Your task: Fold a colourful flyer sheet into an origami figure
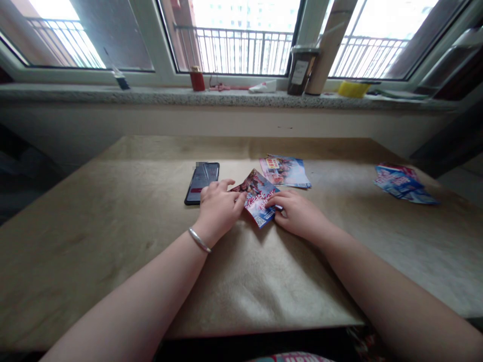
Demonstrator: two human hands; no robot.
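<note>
A colourful printed flyer point(258, 193) lies turned cornerwise on the table between my hands, with blue and red print and a small square code near its lower corner. My left hand point(219, 201), with a silver bangle at the wrist, holds the flyer's left corner, which is partly hidden under the fingers. At the right corner my right hand point(296, 211) pinches the flyer between bent fingers and thumb. Just left of my left hand is a dark phone point(202, 181) with its screen up. Behind the flyer lies a small pile of similar flyers point(289, 173).
Another loose stack of blue and red flyers point(403, 183) sits at the table's right. The table point(113, 241) meets a wall under a stone windowsill point(158, 98). On the sill stand a red container point(196, 79), a dark labelled container point(301, 73) and a yellow object point(353, 89).
</note>
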